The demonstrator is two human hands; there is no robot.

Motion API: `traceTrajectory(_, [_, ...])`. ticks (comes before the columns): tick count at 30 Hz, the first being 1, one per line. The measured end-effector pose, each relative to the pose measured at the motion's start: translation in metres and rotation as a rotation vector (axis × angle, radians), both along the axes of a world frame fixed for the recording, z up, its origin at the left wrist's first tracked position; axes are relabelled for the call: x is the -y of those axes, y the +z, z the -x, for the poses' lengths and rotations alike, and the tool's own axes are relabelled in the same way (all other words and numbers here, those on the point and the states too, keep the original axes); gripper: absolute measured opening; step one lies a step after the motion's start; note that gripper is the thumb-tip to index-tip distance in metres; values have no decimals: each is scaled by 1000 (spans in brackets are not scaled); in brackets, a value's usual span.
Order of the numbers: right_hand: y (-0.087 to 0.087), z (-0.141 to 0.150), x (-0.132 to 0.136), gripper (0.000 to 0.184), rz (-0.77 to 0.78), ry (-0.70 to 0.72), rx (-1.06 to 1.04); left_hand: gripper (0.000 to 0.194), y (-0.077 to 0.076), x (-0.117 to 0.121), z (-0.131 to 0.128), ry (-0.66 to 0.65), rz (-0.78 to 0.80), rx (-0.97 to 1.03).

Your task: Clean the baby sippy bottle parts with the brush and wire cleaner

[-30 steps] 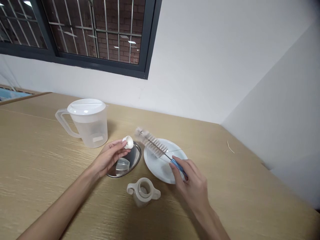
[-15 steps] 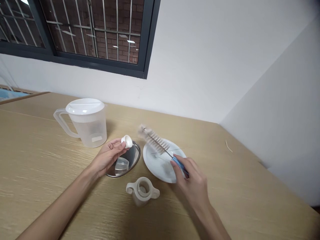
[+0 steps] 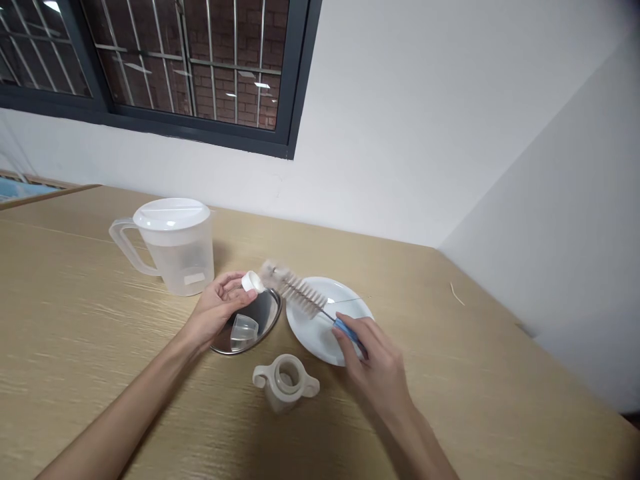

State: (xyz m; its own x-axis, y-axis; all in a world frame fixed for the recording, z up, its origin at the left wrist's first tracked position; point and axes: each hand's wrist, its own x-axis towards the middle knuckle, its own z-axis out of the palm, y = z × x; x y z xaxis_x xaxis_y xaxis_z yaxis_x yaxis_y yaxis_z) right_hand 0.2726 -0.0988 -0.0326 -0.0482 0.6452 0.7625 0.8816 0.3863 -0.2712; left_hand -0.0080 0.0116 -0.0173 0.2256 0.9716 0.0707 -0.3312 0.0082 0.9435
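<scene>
My left hand (image 3: pixel 220 305) pinches a small white bottle collar (image 3: pixel 253 282) above a steel tray (image 3: pixel 276 313). Between the fingers and thumb of my right hand (image 3: pixel 374 357) is the blue handle of a bottle brush (image 3: pixel 300 293). The brush's bristle tip points left, right beside the collar's opening; whether they touch I cannot tell. Under the brush lies a white plate (image 3: pixel 320 340) with a thin wire on it. A clear plastic cap (image 3: pixel 244 331) rests on the tray. Nearer to me stands a two-handled bottle (image 3: pixel 285 387), its mouth uncovered.
A lidded, translucent pitcher (image 3: pixel 180 253) stands at the back left on the wooden table (image 3: pixel 475 373). Far right lies a short pale strip (image 3: pixel 456 293). A white wall and a barred window (image 3: pixel 190 67) rise behind the table.
My right hand has moved the brush left, bringing its bristle tip up to the collar. My left hand has tilted the collar slightly toward the brush.
</scene>
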Motion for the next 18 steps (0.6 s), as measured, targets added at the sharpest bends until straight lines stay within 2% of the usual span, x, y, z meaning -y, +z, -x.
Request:
traceTrajectory(6, [-3, -3, -1, 22, 25, -129, 58, 66, 2, 2, 0, 31, -92, -114])
traceTrajectory(10, [1, -2, 2, 20, 22, -77, -33, 62, 0, -1, -1, 42, -78, -67])
traceTrajectory(14, [1, 3, 3, 20, 0, 18, 15, 52, 0, -2, -2, 11, 15, 84])
traceTrajectory(18, [-1, 2, 1, 20, -1, -68, 57, 36, 7, 0, -2, -3, 154, 199])
